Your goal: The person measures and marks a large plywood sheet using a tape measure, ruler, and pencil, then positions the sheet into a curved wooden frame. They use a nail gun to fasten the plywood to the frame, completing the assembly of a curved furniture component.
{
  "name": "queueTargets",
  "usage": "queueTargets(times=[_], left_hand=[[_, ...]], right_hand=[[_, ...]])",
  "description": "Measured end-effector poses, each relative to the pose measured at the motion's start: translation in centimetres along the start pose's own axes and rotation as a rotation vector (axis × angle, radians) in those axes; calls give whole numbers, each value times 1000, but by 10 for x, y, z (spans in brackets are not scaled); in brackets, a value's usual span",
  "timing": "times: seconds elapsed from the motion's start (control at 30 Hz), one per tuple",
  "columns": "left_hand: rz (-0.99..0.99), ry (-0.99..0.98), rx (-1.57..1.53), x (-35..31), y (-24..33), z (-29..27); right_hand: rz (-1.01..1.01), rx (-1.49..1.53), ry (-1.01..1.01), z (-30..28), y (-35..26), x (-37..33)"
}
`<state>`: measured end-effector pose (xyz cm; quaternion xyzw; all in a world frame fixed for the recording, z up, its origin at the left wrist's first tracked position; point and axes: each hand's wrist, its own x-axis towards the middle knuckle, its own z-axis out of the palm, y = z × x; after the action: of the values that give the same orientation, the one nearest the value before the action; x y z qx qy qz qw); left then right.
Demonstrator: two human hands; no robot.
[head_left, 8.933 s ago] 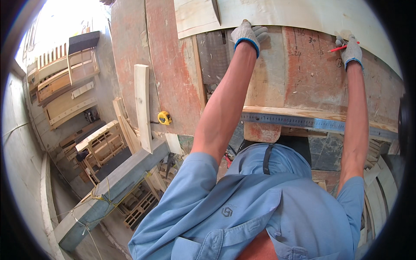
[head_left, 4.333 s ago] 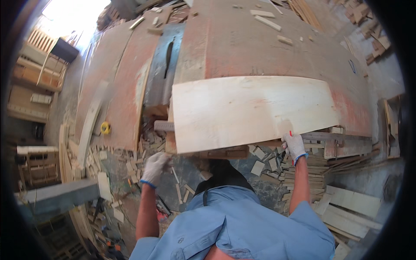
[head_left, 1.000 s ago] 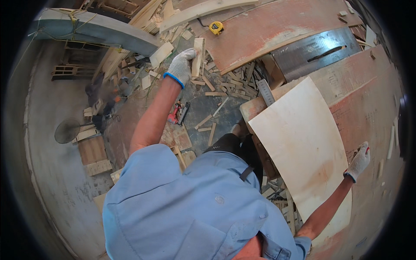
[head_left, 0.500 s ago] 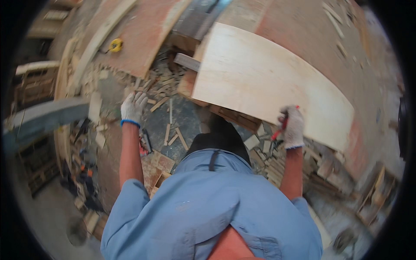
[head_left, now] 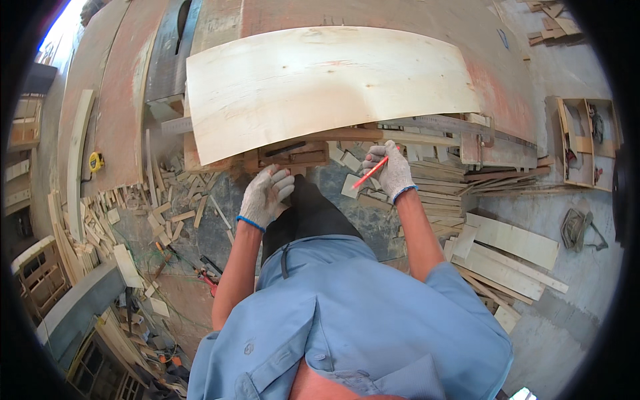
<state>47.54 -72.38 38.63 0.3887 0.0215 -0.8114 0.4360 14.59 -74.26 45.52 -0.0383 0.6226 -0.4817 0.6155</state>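
Note:
A large pale plywood sheet [head_left: 320, 80] lies across the worktable in front of me. My right hand [head_left: 390, 170], in a white knit glove, is closed around a red pencil [head_left: 369, 174] just off the sheet's near edge. The pencil slants down to the left. My left hand [head_left: 265, 195], gloved with a blue cuff, is held in the air below the near edge, fingers loosely bent and apart, with nothing visible in it. Beyond it, an open wooden drawer [head_left: 310, 157] shows under the tabletop with a dark slim item inside.
A yellow tape measure [head_left: 97, 161] rests on the table [head_left: 113, 127] at left. Offcuts [head_left: 180, 217] litter the floor, and wood strips [head_left: 430, 193] are stacked at right. Farther right stand a wooden box [head_left: 579, 143] and loose boards [head_left: 507, 267]. A grey beam [head_left: 87, 303] is at lower left.
My view has swung right, so the sheet now lies straighter across the front. Both hands have come closer together near my body. The red pencil stays in my right hand, now off the sheet.

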Motion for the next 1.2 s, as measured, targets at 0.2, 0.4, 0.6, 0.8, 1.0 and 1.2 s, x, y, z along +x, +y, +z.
queueTargets(times=[0.2,0.4,0.6,0.8,1.0,1.2], left_hand=[[126,2,-143,45,2,45],[261,120,-241,70,-5,84],[411,195,-238,40,-38,84],[408,296,-259,-67,-112,61],[464,377,-336,-129,-150,40],[518,278,-402,-119,-174,12]], right_hand=[[-98,52,-6,-38,-25,18],[-237,-171,-20,-63,-95,55],[-501,-185,-14,-18,-223,85],[-995,-1040,-156,70,-249,191],[-980,-1775,-76,113,-210,276],[-1018,-1531,-387,107,-173,214]])
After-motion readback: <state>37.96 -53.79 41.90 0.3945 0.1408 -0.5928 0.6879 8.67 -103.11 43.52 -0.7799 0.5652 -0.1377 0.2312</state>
